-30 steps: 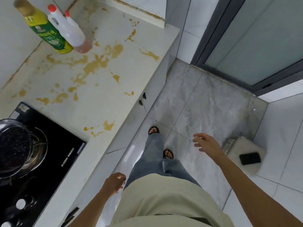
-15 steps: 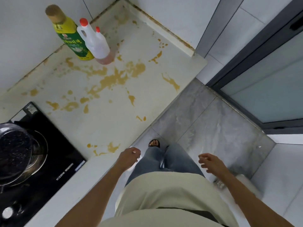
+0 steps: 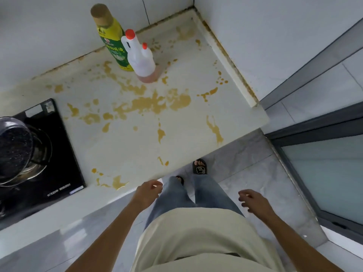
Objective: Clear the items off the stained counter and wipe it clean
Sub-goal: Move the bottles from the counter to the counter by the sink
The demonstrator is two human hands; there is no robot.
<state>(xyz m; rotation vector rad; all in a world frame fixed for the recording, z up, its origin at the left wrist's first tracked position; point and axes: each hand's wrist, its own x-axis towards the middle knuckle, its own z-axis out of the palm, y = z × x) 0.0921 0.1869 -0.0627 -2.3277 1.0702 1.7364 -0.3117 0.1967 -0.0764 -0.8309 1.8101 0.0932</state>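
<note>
A white kitchen counter [image 3: 137,150] fills the corner, blotched with yellow-brown stains [image 3: 155,104]; at its back, just beside each other, stand a green-labelled bottle [image 3: 112,39] and a white red-capped jug [image 3: 140,57]; a black cooktop [image 3: 57,154] with a pot [image 3: 15,148] sits left; my left hand [image 3: 148,192] hovers at the counter's front edge, fingers loosely curled, empty; my right hand [image 3: 253,202] hangs over the floor, fingers spread, empty.

White counter [image 3: 137,150], splashed with yellow-brown stains [image 3: 157,104] | back corner: yellow-green bottle [image 3: 113,43] touching a white red-capped jug [image 3: 140,57], both upright | left end: black cooktop [image 3: 59,154] carrying a steel pot [image 3: 21,152]
</note>
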